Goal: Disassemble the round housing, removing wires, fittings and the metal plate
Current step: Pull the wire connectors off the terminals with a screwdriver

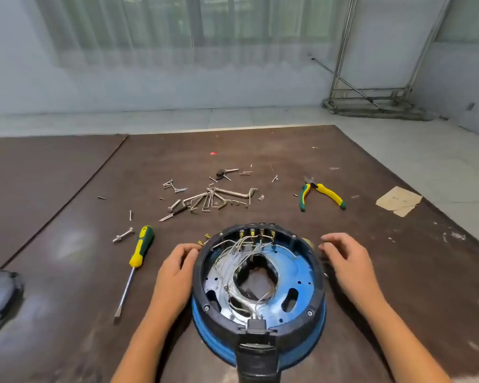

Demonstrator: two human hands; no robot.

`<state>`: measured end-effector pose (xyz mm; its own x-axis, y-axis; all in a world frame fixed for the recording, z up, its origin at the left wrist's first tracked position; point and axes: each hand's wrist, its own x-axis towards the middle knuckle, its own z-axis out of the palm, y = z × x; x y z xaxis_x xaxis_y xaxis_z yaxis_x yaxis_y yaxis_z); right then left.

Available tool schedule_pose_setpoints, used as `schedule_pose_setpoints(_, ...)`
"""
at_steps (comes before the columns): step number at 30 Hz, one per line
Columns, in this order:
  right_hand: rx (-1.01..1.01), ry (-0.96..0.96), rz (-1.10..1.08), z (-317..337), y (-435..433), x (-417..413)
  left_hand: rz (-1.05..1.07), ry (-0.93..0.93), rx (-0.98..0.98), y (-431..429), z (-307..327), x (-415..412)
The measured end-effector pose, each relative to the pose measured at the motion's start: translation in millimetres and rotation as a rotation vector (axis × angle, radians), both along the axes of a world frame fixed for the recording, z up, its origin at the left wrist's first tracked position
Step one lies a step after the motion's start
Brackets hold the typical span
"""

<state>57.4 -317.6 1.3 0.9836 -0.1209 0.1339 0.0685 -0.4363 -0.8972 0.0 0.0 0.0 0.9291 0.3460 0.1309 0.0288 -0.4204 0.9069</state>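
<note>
Mid-strip, by the look of it: working on the round housing (257,286), set open side up at the near edge of the table (67,189) with its black handle (256,352) toward the body. Seems past the screw stage, going by the heap of screws and bent metal bits (210,197) lying well beyond it. Not yet done with the wires (238,251), looped in pale strands over the shiny metal plate (296,272) and running to a row of terminals (256,233) on the far inner wall. Not yet done with the plate either, seated flat inside the black rim. Next, probably: freeing those strands from the terminals. Calls for a fine pull on each end, perhaps with the pliers (320,194) lying with handles spread well off to the far right, or with the screwdriver (138,255) just left of the housing. Calls too for a firm hold on the housing against sliding or tipping under the pull. Bracing it with the left hand (177,269), fingers bent and tips laid against the left outer wall near the rim, wrapped round nothing as far as can be seen. Hovering with the right hand (343,258) just beside the right wall, fingers loosely curled and a little spread, holding nothing; cannot tell whether touching the housing or just clear of it.
</note>
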Motion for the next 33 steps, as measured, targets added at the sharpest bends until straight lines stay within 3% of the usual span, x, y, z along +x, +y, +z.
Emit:
schedule_pose_setpoints(2, -0.132, -0.064, 0.040, -7, 3, 14, -0.026, -0.010, -0.017, 0, -5, 7)
schedule_pose_setpoints(10, -0.395, 0.086, 0.256, -7, 6, 38, -0.118, -0.005, -0.086, -1, 6, 7)
schedule_pose_setpoints(13, -0.445, 0.109, 0.274, -2, 8, 40, -0.120, 0.008, -0.194, -2, 8, 6)
schedule_pose_setpoints(17, -0.438, 0.073, 0.264, -2, 8, 36, -0.125, 0.010, -0.186, -3, 10, 5)
schedule_pose_setpoints(23, -0.435, 0.064, 0.235, -2, 10, 37, -0.097, 0.132, -0.009, -5, 16, 5)
schedule_pose_setpoints(29, -0.404, 0.064, 0.205, -3, 9, 36, -0.014, 0.089, 0.028, 2, 8, 9)
schedule_pose_setpoints(33, -0.391, 0.055, 0.208, -2, 8, 35, 0.101, -0.029, 0.339, 9, 11, 5)
